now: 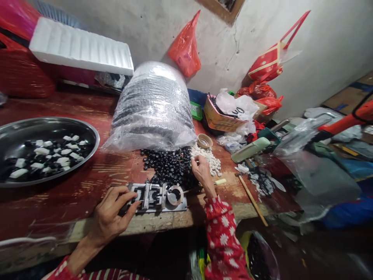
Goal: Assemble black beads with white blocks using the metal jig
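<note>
A metal jig (150,197) with slots and a round ring (175,194) at its right end lies at the table's front edge. My left hand (113,210) is at the jig's left end, thumb and forefinger closed in over the slot with black parts; what they pinch is hidden. My right hand (202,173) reaches where a heap of small black round parts (171,165) meets a heap of small white pieces (211,157). Its fingers are curled together, and anything between them is too small to make out.
A steel basin (97,142) with black and white parts stands at the left. Behind the heaps sits a large plastic-wrapped bundle (154,105). A small round bowl (204,140), a wooden-handled hammer (253,200) and a pale green bottle-like object (251,150) lie to the right.
</note>
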`<state>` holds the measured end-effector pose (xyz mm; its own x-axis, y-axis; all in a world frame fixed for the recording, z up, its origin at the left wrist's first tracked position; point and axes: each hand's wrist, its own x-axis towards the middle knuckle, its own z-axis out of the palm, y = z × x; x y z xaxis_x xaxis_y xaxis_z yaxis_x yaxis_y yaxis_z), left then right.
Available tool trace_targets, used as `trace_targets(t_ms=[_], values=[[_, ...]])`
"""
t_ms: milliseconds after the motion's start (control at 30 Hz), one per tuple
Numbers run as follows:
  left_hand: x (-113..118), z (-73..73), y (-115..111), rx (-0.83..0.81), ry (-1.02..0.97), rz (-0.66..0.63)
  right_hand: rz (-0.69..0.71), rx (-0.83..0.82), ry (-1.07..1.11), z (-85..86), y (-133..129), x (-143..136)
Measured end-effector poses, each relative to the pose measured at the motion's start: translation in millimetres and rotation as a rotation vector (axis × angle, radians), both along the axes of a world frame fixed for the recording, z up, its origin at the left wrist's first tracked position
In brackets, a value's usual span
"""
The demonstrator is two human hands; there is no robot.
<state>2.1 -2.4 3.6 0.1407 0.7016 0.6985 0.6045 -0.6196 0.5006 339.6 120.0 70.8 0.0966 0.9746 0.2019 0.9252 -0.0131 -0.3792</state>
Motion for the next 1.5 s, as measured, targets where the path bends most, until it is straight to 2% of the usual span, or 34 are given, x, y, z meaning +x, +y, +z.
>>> trace_targets(t_ms=[233, 367, 500, 633, 1100, 1500], values=[[0, 4.1, -3, -0.024, 0.004, -0.005, 0.409, 0.062, 0.428, 6.1, -64, -75], [0, 1.8, -3, -0.022, -0.005, 0.002, 0.554, 0.089, 0.283, 0.3, -83, -113], [0, -2.4, -2, -0.028, -0.018, 0.011, 0.526, 0.089, 0.040, -13.6, -89, -133], [-1, -4.3, -2, -0.035, -0.015, 0.017, 0.501, 0.072, -0.052, -19.8, -88, -136], [-1, -0.2, -3, -0.071, -0.014, 0.031, 0.579, -0.069, 0.219, -13.4, -71, -117], [0, 1.6, -1, -0.068, -0.030, 0.029, 0.594, -0.042, 0.243, -12.8, -76, -119]])
